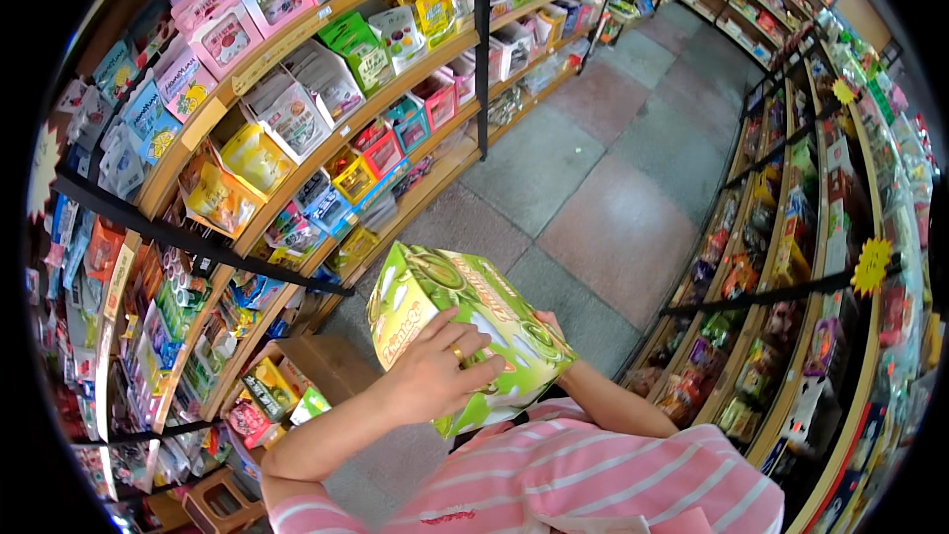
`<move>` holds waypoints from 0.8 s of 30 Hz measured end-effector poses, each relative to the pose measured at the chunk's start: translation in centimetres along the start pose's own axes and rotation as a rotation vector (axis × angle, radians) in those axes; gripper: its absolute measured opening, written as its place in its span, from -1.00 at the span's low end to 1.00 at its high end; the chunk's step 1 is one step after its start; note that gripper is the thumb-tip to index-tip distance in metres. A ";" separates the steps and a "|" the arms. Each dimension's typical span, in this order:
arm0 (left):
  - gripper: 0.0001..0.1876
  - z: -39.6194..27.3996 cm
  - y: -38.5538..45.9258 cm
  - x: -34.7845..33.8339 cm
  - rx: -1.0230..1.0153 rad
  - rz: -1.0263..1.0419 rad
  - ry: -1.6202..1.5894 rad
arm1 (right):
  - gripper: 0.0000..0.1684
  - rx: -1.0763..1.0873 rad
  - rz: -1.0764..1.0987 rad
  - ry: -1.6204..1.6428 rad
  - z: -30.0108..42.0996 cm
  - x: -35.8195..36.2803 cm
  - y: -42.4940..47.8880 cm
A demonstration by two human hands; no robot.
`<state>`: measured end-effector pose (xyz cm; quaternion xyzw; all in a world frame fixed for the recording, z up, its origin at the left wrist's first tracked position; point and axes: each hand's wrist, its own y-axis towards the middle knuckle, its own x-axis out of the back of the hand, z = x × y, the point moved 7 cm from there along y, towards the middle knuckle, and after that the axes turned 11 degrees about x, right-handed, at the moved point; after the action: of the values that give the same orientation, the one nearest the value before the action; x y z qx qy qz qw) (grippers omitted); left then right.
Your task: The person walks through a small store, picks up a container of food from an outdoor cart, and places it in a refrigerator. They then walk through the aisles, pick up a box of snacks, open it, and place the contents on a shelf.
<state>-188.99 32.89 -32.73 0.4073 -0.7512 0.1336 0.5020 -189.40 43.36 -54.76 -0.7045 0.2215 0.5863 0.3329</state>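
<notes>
A green and yellow printed cardboard box point(511, 319) is held up in front of my pink and white striped shirt. My left hand point(448, 360), with a gold ring on one finger, lies across its near printed face with the fingers spread. My right hand point(550, 322) holds the box's far right side, and most of that hand is hidden behind it. The box is tilted, with one corner towards the left shelves. Whether it is sealed cannot be made out.
Wooden shelves point(415, 74) of bagged sweets with black uprights curve along the left. More stocked shelves point(778, 252) line the right. Between them runs a tiled floor point(615, 193). An open carton point(326, 363) of packets sits at lower left, near a brown plastic stool point(222, 500).
</notes>
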 end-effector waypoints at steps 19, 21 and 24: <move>-0.50 -9.4 36.2 -11.0 -0.281 0.073 0.319 | -0.13 0.744 -0.158 -0.342 41.1 -0.5 -13.5; -0.47 -9.4 39.0 -12.2 -0.288 0.216 0.192 | -0.11 0.712 -0.097 -0.215 42.7 -2.1 -14.5; -0.46 -8.9 43.0 -14.0 -0.352 0.291 0.093 | -0.10 0.746 -0.024 -0.179 45.8 -4.6 -14.8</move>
<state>-213.05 72.15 -31.74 0.1943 -0.7899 0.0900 0.5746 -211.05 86.42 -51.33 -0.4837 0.3815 0.5207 0.5911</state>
